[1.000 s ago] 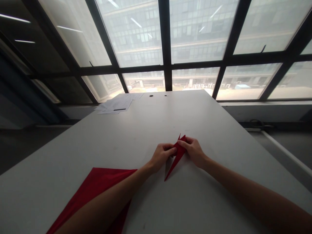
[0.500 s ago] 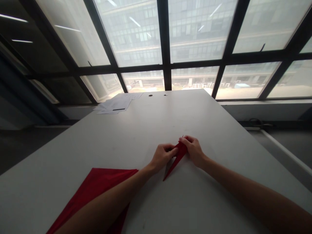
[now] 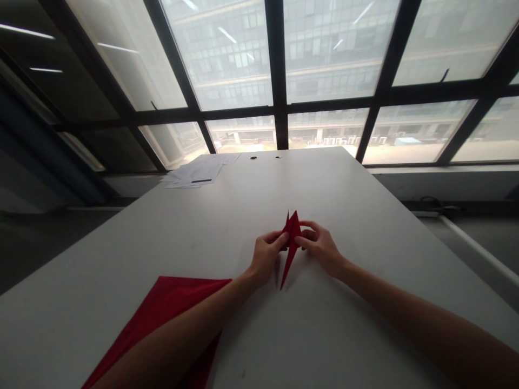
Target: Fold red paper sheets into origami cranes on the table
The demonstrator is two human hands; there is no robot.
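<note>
A folded red paper piece [image 3: 292, 237] with narrow pointed ends is held between both hands over the middle of the white table. One long point aims down toward me, and shorter points stick up at the top. My left hand [image 3: 267, 251] pinches its left side with the thumb in front. From the right, my right hand [image 3: 320, 246] grips it between thumb and fingers. A larger red sheet [image 3: 162, 300] lies at the lower left, partly hidden under my left forearm.
White papers [image 3: 194, 172] with a dark thin item on them lie at the table's far left. Two small round holes are near the far edge of the white table [image 3: 324, 183]. Large windows stand behind it.
The folded red piece has turned more upright, and its upper points now show. My right hand has shifted its grip from the top to the right side.
</note>
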